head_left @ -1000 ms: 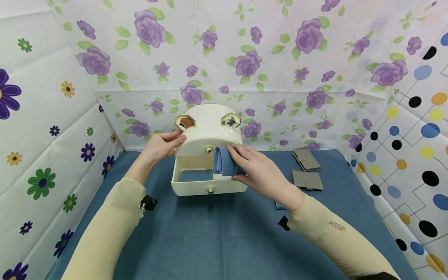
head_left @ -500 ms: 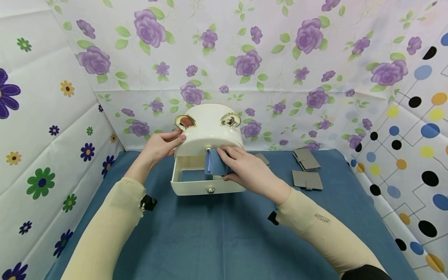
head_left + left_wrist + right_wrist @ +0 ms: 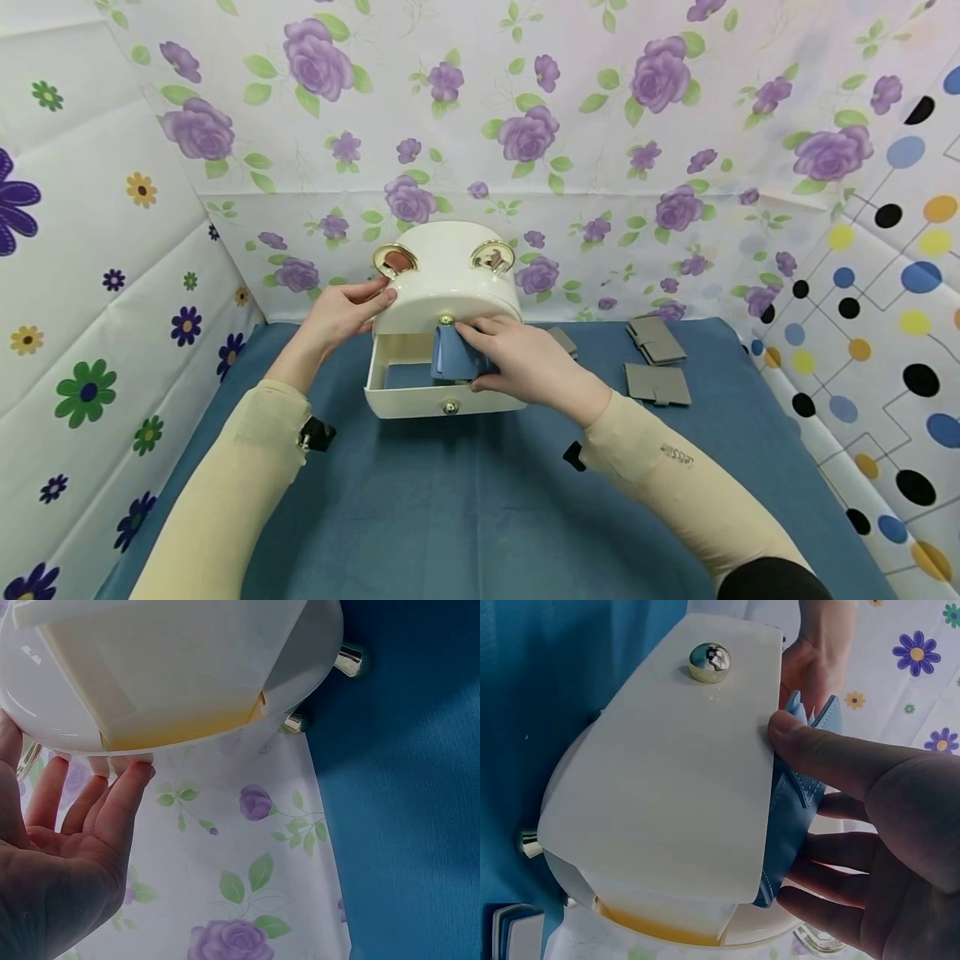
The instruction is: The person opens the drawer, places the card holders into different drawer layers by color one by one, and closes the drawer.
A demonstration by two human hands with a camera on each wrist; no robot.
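Note:
A cream-white rounded drawer box [image 3: 453, 275] with gold-rimmed ears stands at the back centre, its lower drawer [image 3: 408, 406] pulled out. My left hand [image 3: 337, 317] grips the box's left side, thumb at the front edge; in the left wrist view its fingers [image 3: 124, 802] touch the shell. With the thumb on one side and fingers on the other, my right hand [image 3: 528, 358] holds a folded blue wallet [image 3: 450, 354] over the drawer's right part. The right wrist view shows the stitched wallet [image 3: 787, 817] right at the drawer front's rim. A flat blue piece [image 3: 408, 377] lies inside the drawer.
Two grey wallets, one farther back [image 3: 656, 340] and one nearer with a strap [image 3: 657, 384], lie on the blue cloth [image 3: 420, 508] to the right. Another grey piece [image 3: 562, 340] shows behind my right hand. Flowered sheeting [image 3: 525, 133] stands behind the box.
My right hand has moved left with the blue wallet, from the drawer's right end toward its middle, and slightly down. The left hand has stayed on the box.

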